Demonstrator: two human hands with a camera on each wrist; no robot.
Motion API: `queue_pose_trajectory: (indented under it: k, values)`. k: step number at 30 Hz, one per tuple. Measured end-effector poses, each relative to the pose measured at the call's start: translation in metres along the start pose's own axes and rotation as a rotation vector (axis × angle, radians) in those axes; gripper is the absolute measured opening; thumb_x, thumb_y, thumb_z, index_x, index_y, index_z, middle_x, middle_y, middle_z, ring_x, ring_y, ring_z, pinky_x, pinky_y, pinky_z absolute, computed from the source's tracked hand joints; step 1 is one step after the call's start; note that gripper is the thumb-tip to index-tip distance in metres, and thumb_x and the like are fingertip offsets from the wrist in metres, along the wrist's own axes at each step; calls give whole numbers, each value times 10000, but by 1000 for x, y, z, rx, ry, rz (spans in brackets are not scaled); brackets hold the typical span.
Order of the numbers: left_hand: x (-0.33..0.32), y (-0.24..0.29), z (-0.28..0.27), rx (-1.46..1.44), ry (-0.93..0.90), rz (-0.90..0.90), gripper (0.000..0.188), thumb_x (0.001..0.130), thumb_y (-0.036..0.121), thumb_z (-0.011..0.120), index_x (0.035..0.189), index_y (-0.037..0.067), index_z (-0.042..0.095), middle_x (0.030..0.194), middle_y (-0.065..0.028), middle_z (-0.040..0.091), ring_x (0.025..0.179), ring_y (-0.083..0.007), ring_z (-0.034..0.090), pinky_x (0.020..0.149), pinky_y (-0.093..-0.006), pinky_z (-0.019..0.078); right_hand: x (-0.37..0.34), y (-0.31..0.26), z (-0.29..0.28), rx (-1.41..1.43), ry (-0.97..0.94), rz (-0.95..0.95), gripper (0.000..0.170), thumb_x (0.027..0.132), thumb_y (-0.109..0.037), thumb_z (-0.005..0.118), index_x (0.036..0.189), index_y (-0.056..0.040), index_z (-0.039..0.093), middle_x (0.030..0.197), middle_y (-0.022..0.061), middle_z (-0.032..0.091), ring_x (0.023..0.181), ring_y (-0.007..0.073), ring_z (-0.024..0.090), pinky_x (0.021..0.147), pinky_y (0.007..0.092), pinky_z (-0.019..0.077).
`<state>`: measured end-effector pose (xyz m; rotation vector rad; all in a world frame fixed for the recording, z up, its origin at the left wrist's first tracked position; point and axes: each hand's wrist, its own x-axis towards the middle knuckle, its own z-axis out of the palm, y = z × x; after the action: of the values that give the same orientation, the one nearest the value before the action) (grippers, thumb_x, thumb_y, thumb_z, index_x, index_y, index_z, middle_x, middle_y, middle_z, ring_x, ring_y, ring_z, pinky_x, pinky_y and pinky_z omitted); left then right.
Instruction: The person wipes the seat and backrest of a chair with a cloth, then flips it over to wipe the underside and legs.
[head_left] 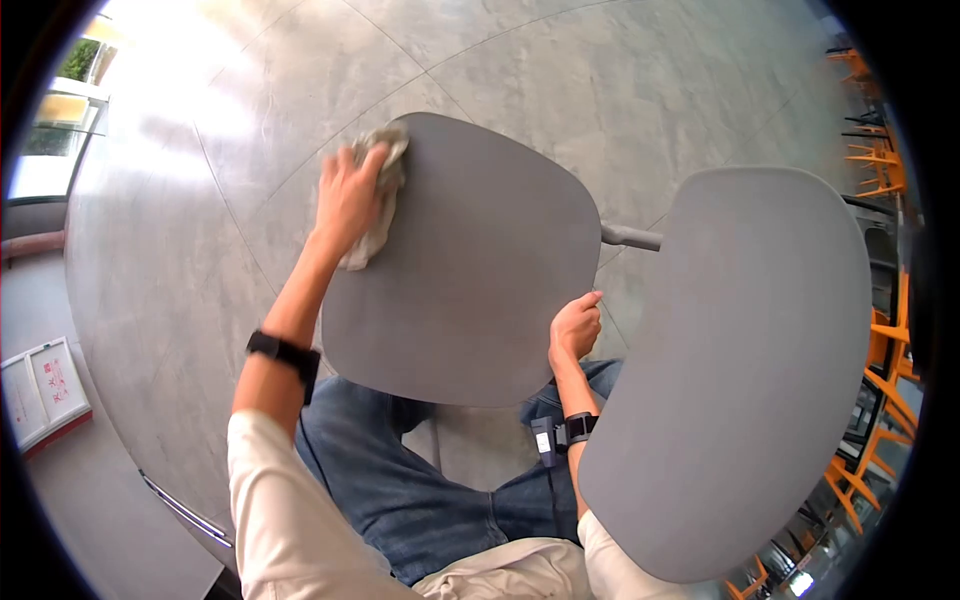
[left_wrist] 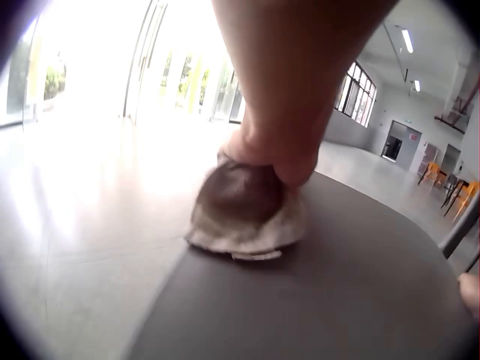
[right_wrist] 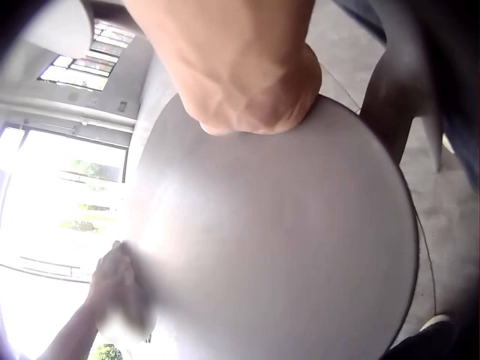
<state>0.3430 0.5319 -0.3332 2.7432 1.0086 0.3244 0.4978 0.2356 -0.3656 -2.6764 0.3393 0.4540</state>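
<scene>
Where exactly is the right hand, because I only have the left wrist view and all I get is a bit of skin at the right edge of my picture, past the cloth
Observer: In the head view, the right hand is curled at the right-hand edge of the grey seat.
Operator: Got it. And what is by the edge of the seat nearest the person? My picture doesn't reach that far.
Observer: Legs in blue jeans; the head view shows them just below that near edge.
</scene>
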Motion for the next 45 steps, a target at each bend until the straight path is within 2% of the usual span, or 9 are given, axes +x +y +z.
queue_pose_trajectory:
  k: [4,10,15,17,22,27,34,38,45]
  values:
    - [59,75,19,149,54,-99,543,695,213,724,1226,218,613,1206,-167,521,1103,-396,486,943,-499,423,-2,-5,-3,-38,13,2,759,1039,-468,170,923,88,672,985,307,678,938,498,640,856,557,506]
    - [26,205,59,-181,-145,445,513,599,286,766,1100,236,668,1227,-127,535,1153,-353,510,968,-495,417,4,4,8,-35,55,7,757,1035,-473,181,1000,94,681,1069,322,661,1013,502,620,917,561,478]
    - [53,140,29,-84,-272,127,471,682,196,669,1147,266,649,1132,-106,623,955,-369,626,922,-517,442,8,10,12,-4,49,14,762,1030,-472,176,991,99,679,1070,326,658,1026,501,614,932,549,473]
    - [57,73,40,-19,167,-29,469,713,219,677,1178,261,642,1201,-147,558,986,-388,589,887,-513,446,10,9,14,0,58,14,763,1029,-468,174,967,99,681,1055,321,663,1010,502,619,918,547,481]
    - [56,35,26,98,174,-359,497,734,259,682,1225,293,616,1171,-150,503,1087,-373,485,890,-502,435,3,2,8,-29,51,28,781,1032,-471,162,900,95,683,1005,315,675,961,501,634,877,552,499]
    - [66,114,54,96,276,-69,517,651,169,699,1161,237,645,1139,-155,520,1059,-363,496,850,-492,415,9,7,11,-30,56,-10,778,1037,-462,167,890,99,685,996,320,673,955,505,633,881,563,490]
    - [22,292,89,-81,-259,521,303,640,268,759,938,311,728,1065,-27,517,1049,-243,490,863,-355,397,8,19,9,-157,-101,-148,741,1036,-466,193,928,67,696,994,314,679,915,510,647,878,564,512]
    - [31,268,97,-340,-163,533,378,629,175,718,996,265,706,1051,-68,506,1035,-281,489,829,-408,433,7,4,9,-9,-3,38,720,1036,-460,211,940,64,695,1013,317,675,927,504,649,869,557,518]
    - [87,105,46,-23,63,-63,541,742,187,693,1269,254,594,1244,-174,533,1175,-397,507,974,-529,421,1,2,3,46,-16,-27,759,1040,-435,159,884,102,671,982,331,668,937,514,628,892,552,487]
